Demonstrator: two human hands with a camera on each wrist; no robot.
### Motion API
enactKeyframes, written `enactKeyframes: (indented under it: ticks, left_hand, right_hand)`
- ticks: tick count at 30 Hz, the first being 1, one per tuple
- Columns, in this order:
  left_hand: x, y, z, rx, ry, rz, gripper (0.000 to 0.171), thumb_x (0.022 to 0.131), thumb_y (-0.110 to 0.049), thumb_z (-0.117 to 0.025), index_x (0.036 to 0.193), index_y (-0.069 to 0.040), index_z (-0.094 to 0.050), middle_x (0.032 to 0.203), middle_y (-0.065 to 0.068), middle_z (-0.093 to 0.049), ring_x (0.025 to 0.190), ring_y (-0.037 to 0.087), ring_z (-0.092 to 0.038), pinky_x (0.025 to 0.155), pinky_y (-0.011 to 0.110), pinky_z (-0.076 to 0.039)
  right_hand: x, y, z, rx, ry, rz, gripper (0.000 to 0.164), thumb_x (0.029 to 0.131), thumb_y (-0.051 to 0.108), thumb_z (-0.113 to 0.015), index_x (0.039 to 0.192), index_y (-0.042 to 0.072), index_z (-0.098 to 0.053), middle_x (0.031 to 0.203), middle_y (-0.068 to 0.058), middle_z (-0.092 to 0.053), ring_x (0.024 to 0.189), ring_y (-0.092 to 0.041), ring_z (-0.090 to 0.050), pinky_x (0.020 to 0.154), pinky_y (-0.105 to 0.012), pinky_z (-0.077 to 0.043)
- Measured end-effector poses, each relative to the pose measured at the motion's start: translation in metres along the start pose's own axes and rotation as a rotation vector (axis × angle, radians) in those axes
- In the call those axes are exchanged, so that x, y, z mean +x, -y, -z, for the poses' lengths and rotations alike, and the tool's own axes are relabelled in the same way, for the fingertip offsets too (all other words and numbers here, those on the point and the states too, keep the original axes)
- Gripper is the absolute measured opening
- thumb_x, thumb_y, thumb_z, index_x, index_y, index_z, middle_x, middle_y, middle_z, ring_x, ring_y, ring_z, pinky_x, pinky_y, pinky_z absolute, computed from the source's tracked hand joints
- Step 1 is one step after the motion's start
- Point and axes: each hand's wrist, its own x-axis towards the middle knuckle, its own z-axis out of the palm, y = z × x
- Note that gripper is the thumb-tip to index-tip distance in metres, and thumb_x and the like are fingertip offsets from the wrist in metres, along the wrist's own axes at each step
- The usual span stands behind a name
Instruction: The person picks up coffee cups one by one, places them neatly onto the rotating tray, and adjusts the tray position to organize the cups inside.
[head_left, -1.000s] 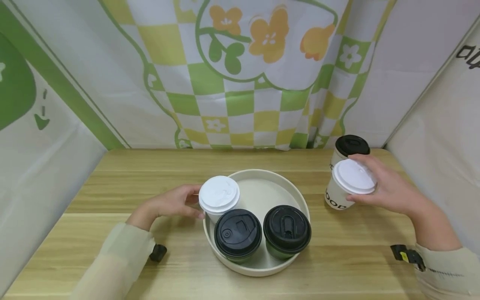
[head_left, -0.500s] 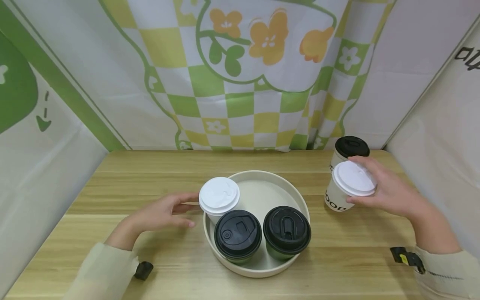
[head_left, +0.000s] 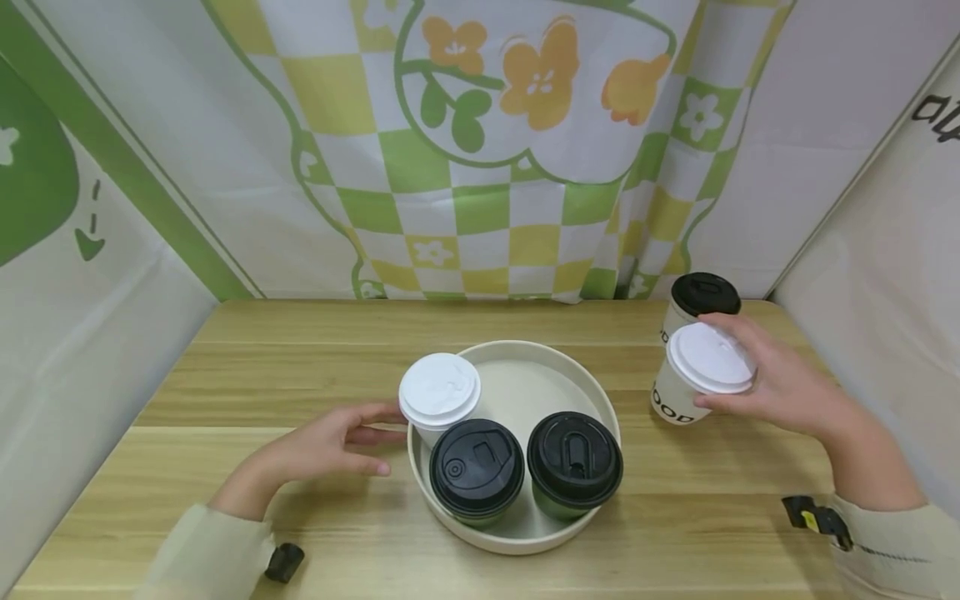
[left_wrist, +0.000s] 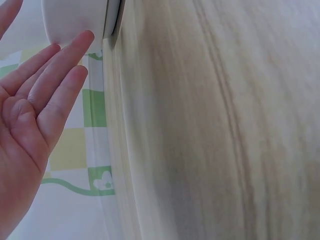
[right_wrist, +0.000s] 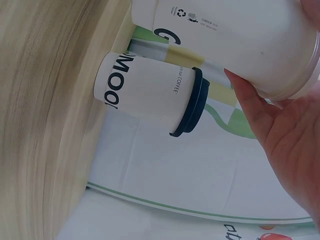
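Observation:
My right hand (head_left: pixel 783 383) grips a white-lidded paper coffee cup (head_left: pixel 678 392) just under its lid, thumb on the near side. Dark letters run round that cup's lower part, and it stands upright at the table's right. In the right wrist view the same paper cup (right_wrist: pixel 215 40) fills the top, tilted by the camera's angle. My left hand (head_left: pixel 322 446) lies left of the round cream tray (head_left: pixel 536 375), fingers extended, fingertips right by another white-lidded cup (head_left: pixel 438 392) on the tray. The left wrist view shows straight, slightly spread fingers (left_wrist: pixel 60 92).
Two green cups with black lids, one left (head_left: pixel 476 471) and one right (head_left: pixel 573 462), stand in the tray's front half. Behind the gripped cup is a black-lidded paper cup (head_left: pixel 703 296). A checked floral curtain (head_left: pixel 480 208) hangs along the wooden table's (head_left: pixel 285 333) back edge.
My left hand has drawn back left and nearer to me from the white-lidded cup on the tray, its fingers straighter. My right hand and its cup stay in place.

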Motion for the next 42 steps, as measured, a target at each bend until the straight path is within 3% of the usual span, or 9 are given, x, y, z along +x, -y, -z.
enactKeyframes:
  ticks: [4,10,12,18,26,42]
  left_hand:
    - [0.002,0.001,0.001,0.023,-0.010,0.005,0.076,0.088,-0.015,-0.076,0.147,0.010,-0.036,0.145,0.031,-0.047,0.129,0.047,-0.053,0.104,0.048,-0.050]
    - [0.007,-0.001,0.001,0.054,-0.025,0.007,0.074,0.087,-0.017,-0.077,0.145,0.010,-0.039,0.143,0.030,-0.050,0.128,0.045,-0.055,0.105,0.047,-0.049]
    - [0.008,-0.001,0.001,0.060,-0.032,0.008,0.072,0.087,-0.017,-0.077,0.144,0.010,-0.041,0.141,0.029,-0.051,0.128,0.045,-0.055,0.106,0.047,-0.049]
    - [0.013,-0.001,0.002,0.089,-0.047,0.017,0.072,0.087,-0.019,-0.078,0.143,0.009,-0.042,0.141,0.028,-0.051,0.128,0.044,-0.056,0.107,0.048,-0.048]
    - [0.018,-0.002,0.005,0.082,-0.061,0.050,0.074,0.087,-0.020,-0.078,0.144,0.010,-0.040,0.143,0.029,-0.050,0.129,0.046,-0.054,0.106,0.048,-0.049]
    - [0.028,0.001,0.008,0.060,-0.073,0.038,0.076,0.086,-0.017,-0.078,0.144,0.013,-0.038,0.146,0.032,-0.046,0.132,0.049,-0.050,0.107,0.049,-0.048]
  right_hand:
    - [-0.001,-0.001,-0.001,0.000,-0.005,0.003,0.097,0.068,0.023,-0.093,0.149,0.011,-0.040,0.133,-0.021,-0.052,0.111,-0.031,-0.052,0.082,-0.010,-0.038]
    - [-0.001,0.000,-0.002,-0.008,-0.014,0.012,0.096,0.067,0.023,-0.093,0.147,0.010,-0.042,0.133,-0.019,-0.052,0.111,0.003,-0.043,0.083,-0.010,-0.037]
    - [-0.001,0.000,-0.002,-0.007,-0.014,0.018,0.095,0.067,0.023,-0.093,0.147,0.009,-0.042,0.133,-0.019,-0.053,0.110,0.009,-0.040,0.083,-0.010,-0.037]
    - [0.000,0.000,-0.003,-0.003,-0.011,0.020,0.096,0.067,0.022,-0.093,0.147,0.009,-0.041,0.134,-0.018,-0.052,0.111,0.006,-0.041,0.085,-0.012,-0.037]
    - [0.000,-0.001,-0.003,0.008,-0.015,0.024,0.095,0.067,0.021,-0.093,0.147,0.008,-0.042,0.133,-0.019,-0.052,0.110,0.012,-0.038,0.083,-0.007,-0.035]
    - [-0.001,-0.001,-0.004,0.011,-0.008,0.022,0.096,0.066,0.023,-0.094,0.147,0.012,-0.042,0.134,-0.019,-0.052,0.111,0.011,-0.038,0.084,-0.005,-0.034]
